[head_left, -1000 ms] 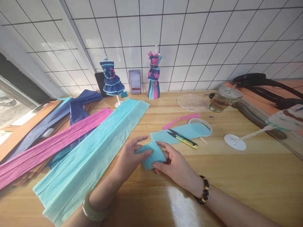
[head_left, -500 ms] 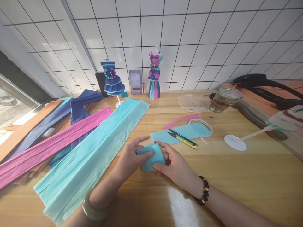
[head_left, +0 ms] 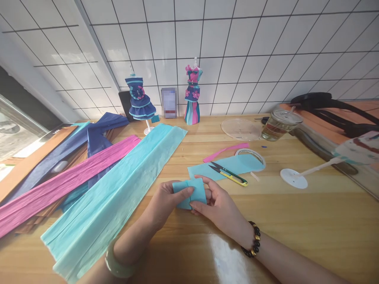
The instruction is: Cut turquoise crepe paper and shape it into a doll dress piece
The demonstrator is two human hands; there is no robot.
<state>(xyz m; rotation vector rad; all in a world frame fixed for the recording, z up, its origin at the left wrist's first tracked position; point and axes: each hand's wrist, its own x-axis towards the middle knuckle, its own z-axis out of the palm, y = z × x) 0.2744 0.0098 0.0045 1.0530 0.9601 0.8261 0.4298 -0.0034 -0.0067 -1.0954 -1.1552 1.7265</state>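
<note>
A small folded piece of light blue crepe paper (head_left: pixel 199 191) is held between both hands above the table. My left hand (head_left: pixel 164 201) grips its left side, thumb pressed flat on the front and the other fingers behind, mostly hidden. On the right side, my right hand (head_left: pixel 220 205) pinches the same piece, with the thumb at the lower edge and the index finger along the top. A vertical crease or overlap runs down the paper near the thumbs. Just beyond lie yellow-and-black thread snips (head_left: pixel 229 174) on a light blue paper strip (head_left: pixel 197 171).
Long light blue (head_left: pixel 118 193) and pink crepe strips (head_left: pixel 74 169) cover the left. Two dressed mini mannequins (head_left: pixel 192 94) and a phone (head_left: pixel 169 103) stand by the tiled wall. A tape roll (head_left: pixel 263 161), lidded cup (head_left: pixel 280 125) and tipped-over stand (head_left: pixel 294 178) are rightward.
The folded blue paper has been turned slightly and its face now lies flatter and straighter. My left index finger, raised before, has come down behind the paper.
</note>
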